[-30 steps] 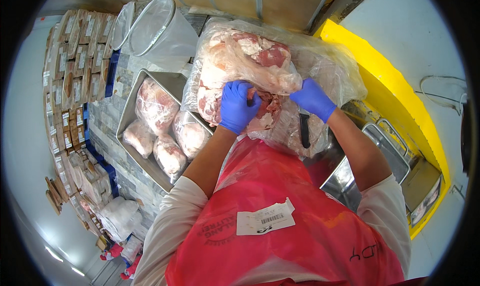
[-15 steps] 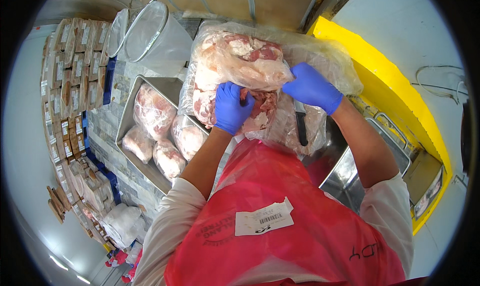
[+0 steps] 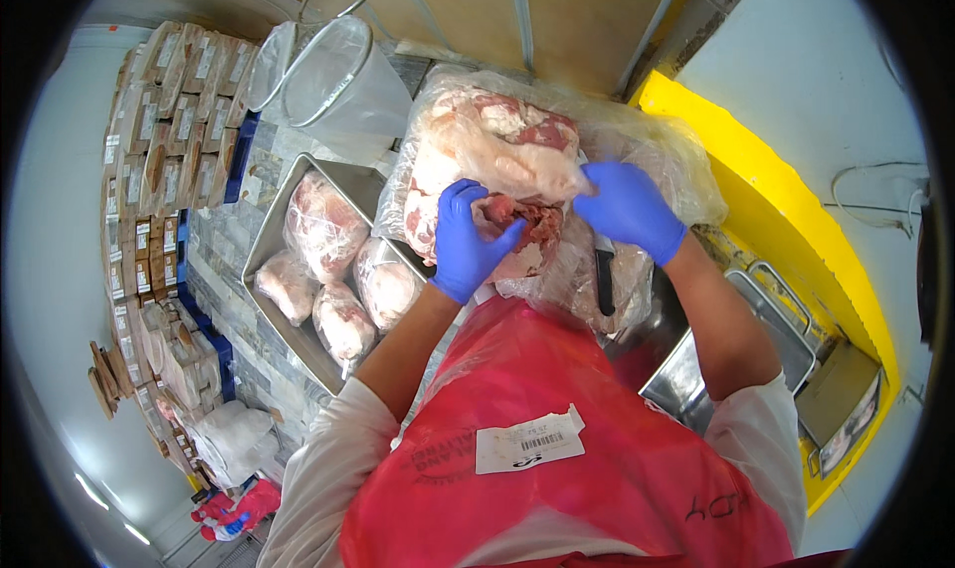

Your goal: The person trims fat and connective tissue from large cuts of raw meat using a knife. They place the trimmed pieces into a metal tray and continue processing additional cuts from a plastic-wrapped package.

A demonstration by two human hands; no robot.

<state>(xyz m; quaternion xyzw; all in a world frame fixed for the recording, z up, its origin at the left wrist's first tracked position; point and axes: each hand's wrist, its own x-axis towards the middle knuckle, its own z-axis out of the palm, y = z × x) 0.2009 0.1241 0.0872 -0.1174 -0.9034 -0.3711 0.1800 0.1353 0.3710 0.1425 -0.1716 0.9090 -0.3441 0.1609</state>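
Observation:
A large piece of raw meat (image 3: 487, 165), red with thick pale fat, lies on clear plastic wrapping (image 3: 676, 165) in front of me. My left hand (image 3: 466, 245), in a blue glove, has its fingers curled on the meat's near side with the thumb spread, red flesh between them. My right hand (image 3: 633, 210), also blue-gloved and slightly blurred, is closed at the meat's right edge on a pale flap. Whether that flap is fat or film I cannot tell. Just below the right hand lies a black-handled knife (image 3: 605, 284), its blade partly hidden.
A metal tub (image 3: 274, 314) with several bagged meat pieces (image 3: 326, 225) stands at left, a clear bag on a hoop (image 3: 343, 95) behind it. Metal trays (image 3: 771, 314) and a yellow barrier (image 3: 796, 205) are at right. Stacked boxes (image 3: 164, 160) and a person in red (image 3: 239, 508) show far left.
The whole view has shifted a little. My left thumb has spread farther from the fingers, baring more red flesh. My right hand stays at the flap's edge.

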